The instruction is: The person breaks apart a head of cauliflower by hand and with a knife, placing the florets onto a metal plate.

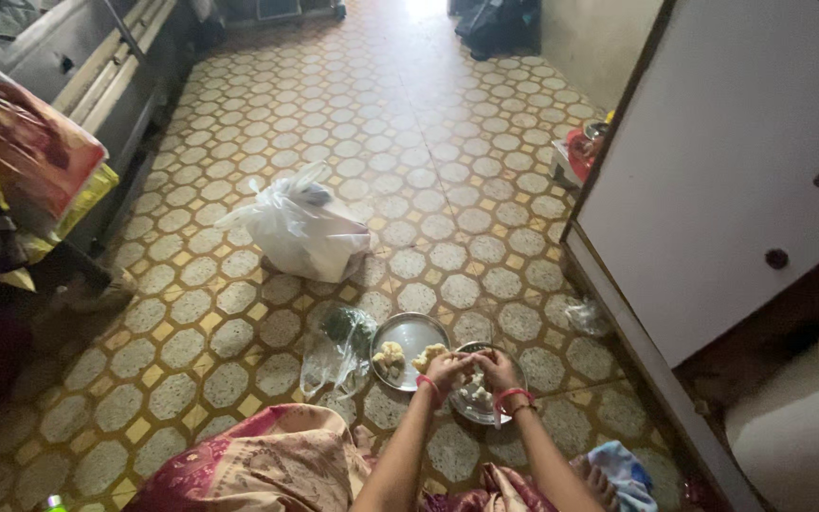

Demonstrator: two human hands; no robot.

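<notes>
Both hands over the floor plates, left hand (447, 366) pinching a pale cauliflower piece (427, 358) at the steel plate (412, 334) rim, right hand (497, 366) curled over the glass bowl (485, 406), grip unclear to me, piece too small to read any direction, clear bag (334, 356) alongside

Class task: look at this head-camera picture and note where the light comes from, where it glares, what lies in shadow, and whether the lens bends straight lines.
Head view: daylight enters from the top, blowing out the doorway and glaring on the tiled floor; the left edge is in deep shadow; the hands are dim and soft, their fingers hard to separate; the wide lens splays the cabinet edges outward.
</notes>
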